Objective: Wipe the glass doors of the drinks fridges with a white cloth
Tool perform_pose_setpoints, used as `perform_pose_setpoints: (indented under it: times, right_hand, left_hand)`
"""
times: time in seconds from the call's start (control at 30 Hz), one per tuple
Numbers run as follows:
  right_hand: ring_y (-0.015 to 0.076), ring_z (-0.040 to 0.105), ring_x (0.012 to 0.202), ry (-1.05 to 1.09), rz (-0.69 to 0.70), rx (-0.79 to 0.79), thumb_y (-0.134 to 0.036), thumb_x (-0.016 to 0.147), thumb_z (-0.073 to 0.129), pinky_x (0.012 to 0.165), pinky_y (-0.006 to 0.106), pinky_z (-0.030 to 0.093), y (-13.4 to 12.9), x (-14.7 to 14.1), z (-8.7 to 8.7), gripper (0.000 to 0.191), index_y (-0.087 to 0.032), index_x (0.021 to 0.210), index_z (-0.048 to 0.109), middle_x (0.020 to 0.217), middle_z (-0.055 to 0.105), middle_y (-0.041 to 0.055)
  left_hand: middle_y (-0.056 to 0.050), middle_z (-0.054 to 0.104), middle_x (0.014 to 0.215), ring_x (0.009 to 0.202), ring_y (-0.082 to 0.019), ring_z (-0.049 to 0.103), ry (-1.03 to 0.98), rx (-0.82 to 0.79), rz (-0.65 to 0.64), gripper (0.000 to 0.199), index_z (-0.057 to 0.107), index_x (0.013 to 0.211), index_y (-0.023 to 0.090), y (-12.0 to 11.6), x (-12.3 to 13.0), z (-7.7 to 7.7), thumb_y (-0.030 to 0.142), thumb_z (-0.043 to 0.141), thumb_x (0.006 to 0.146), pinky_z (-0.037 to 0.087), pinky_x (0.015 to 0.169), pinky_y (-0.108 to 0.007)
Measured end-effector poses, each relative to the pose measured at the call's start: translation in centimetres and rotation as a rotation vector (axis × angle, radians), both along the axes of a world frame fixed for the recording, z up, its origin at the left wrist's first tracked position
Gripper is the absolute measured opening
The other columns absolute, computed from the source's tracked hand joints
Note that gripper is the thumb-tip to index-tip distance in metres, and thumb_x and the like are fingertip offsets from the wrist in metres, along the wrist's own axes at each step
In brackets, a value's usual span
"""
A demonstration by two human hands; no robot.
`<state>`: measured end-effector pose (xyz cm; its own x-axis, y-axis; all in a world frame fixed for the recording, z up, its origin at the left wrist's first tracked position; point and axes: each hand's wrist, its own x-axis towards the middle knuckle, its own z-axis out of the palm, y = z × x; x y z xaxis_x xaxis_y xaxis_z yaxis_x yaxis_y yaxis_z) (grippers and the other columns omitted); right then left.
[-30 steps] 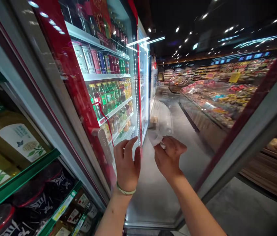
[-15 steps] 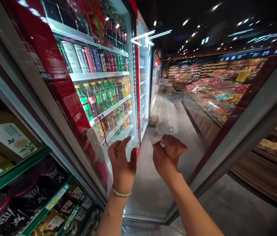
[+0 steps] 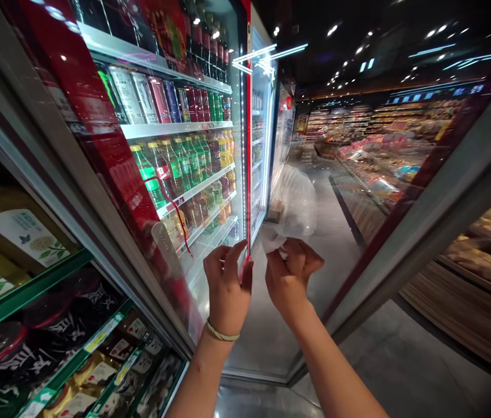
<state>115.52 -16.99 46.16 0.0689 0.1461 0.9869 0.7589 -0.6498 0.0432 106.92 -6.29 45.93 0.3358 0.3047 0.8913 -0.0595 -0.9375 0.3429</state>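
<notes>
My left hand [image 3: 229, 287] is raised before the glass door pane [image 3: 266, 337], fingers curved and apart, with nothing visible in it. A thin pale band [image 3: 221, 335] circles its wrist. Close by on the right, my right hand [image 3: 291, 277] is closed, its fingertips pinching a crumpled white tissue [image 3: 272, 239]. The tissue sticks out toward the pane; whether it touches the glass I cannot tell. Part of it is hidden behind the fingers.
The metal door frame [image 3: 384, 273] slants along my right. At left, green-edged shelves [image 3: 31, 287] hold bottles and dark jars. Beyond the glass stands a red drinks fridge [image 3: 114, 168] with cans and bottles. A produce counter [image 3: 380, 186] lies further right.
My left hand has moved right, closer to my right hand, which has shifted slightly left with the tissue still pinched. The camera view has shifted a little.
</notes>
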Motion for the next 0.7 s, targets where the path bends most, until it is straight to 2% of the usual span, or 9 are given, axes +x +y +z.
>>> perform_pose_setpoints:
  times: [0.13, 0.23, 0.33, 0.5, 0.7]
  right_hand:
    - [0.0201, 0.052, 0.107, -0.067, -0.006, -0.076, 0.003, 0.083, 0.059, 0.084, 0.034, 0.042, -1.3, 0.8, -0.8, 0.049, -0.028, 0.12, 0.068, 0.105, 0.056, 0.007]
    - [0.0218, 0.049, 0.11, -0.05, -0.071, -0.003, 0.005, 0.083, 0.055, 0.087, 0.036, 0.043, -2.1, 1.5, -0.7, 0.054, -0.03, 0.123, 0.066, 0.109, 0.052, 0.0078]
    - [0.0232, 0.046, 0.114, 0.006, -0.071, 0.041, 0.002, 0.085, 0.054, 0.089, 0.037, 0.043, -2.0, 1.7, -0.6, 0.048, -0.029, 0.12, 0.067, 0.115, 0.05, 0.0091]
    - [0.021, 0.048, 0.11, -0.049, -0.06, -0.069, 0.002, 0.08, 0.061, 0.089, 0.035, 0.042, -2.3, 2.1, -2.0, 0.045, -0.029, 0.112, 0.068, 0.109, 0.052, 0.0061]
    - [0.0238, 0.043, 0.114, 0.038, -0.082, 0.057, 0.002, 0.08, 0.054, 0.09, 0.037, 0.044, -2.9, 3.0, -1.8, 0.042, -0.027, 0.108, 0.067, 0.117, 0.047, 0.0094]
  left_hand:
    - [-0.01, 0.051, 0.115, 0.109, -0.022, 0.053, -0.017, -0.003, 0.02, 0.043, 0.059, 0.132, 0.022, -0.4, 0.5, -0.1, 0.012, 0.067, 0.09, 0.053, 0.087, -0.034]
    - [-0.01, 0.051, 0.115, 0.109, -0.022, 0.053, -0.026, 0.008, 0.017, 0.045, 0.059, 0.131, 0.021, -0.9, 1.0, -0.1, 0.009, 0.068, 0.089, 0.052, 0.086, -0.034]
    - [-0.009, 0.052, 0.112, 0.106, -0.022, 0.053, -0.018, 0.027, 0.011, 0.047, 0.059, 0.131, 0.022, -1.5, 1.5, -0.2, 0.007, 0.067, 0.088, 0.052, 0.086, -0.034]
    - [-0.009, 0.051, 0.111, 0.104, -0.022, 0.053, -0.012, 0.039, 0.033, 0.045, 0.059, 0.13, 0.023, -2.0, 2.1, -0.2, 0.008, 0.068, 0.088, 0.051, 0.087, -0.036]
    - [-0.009, 0.051, 0.111, 0.102, -0.022, 0.053, 0.007, 0.039, 0.027, 0.045, 0.061, 0.13, 0.024, -3.3, 3.0, -0.2, 0.009, 0.068, 0.088, 0.05, 0.088, -0.036]
